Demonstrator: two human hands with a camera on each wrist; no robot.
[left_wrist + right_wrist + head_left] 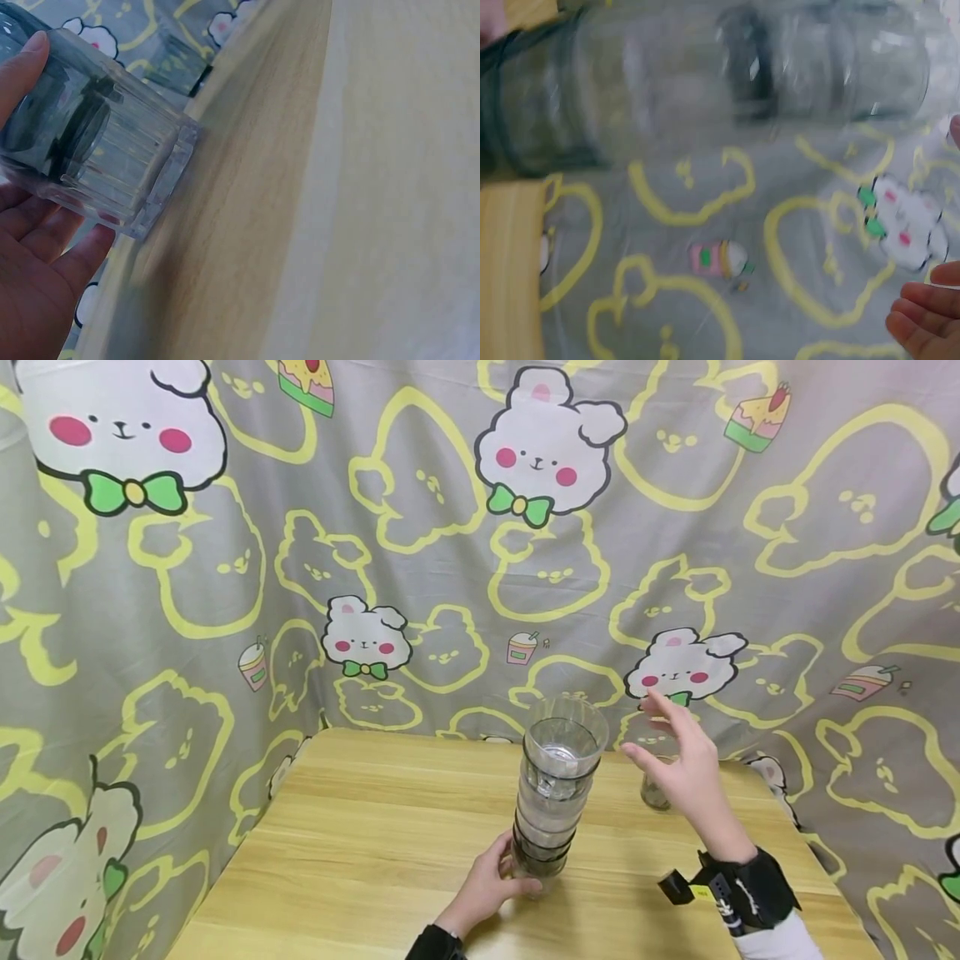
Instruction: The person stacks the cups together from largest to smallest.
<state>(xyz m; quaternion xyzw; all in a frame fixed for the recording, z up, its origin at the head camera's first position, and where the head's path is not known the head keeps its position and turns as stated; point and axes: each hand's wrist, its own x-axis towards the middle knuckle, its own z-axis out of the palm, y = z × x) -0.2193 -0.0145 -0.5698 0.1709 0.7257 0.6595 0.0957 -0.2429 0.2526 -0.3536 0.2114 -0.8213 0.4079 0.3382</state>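
Observation:
A tall stack of clear and smoky glass cups (553, 814) stands upright on the table, slightly tilted in the head view. My left hand (482, 883) grips its base, thumb on the near side and fingers around the left. The left wrist view shows the ribbed bottom cup (127, 161) between the thumb and fingers (56, 244). To the right of the stack's top, my right hand (692, 781) is held in the air, fingers spread apart and holding nothing. Behind it a single smoky cup (656, 795) sits on the table, partly hidden by that hand.
The light wooden table (360, 827) is bordered by a grey patterned curtain (442, 568) at the back and both sides. A black strap with a small camera (750, 889) sits on the right wrist.

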